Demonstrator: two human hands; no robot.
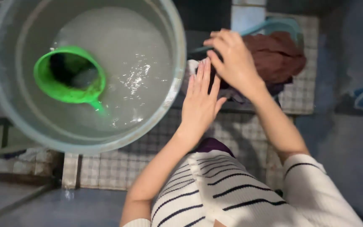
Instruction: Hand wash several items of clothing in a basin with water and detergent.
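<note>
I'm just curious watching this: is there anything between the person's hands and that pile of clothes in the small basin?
Nothing visible. The right hand already rests on the dark clothes, and the left hand lies flat at the pile's near edge.

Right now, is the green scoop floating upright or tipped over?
Upright: the green scoop floats open side up in the water of the big tub.

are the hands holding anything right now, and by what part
The right hand grips the dark brown cloth in the teal basin at its left edge; the left hand lies flat, holding nothing.
</note>
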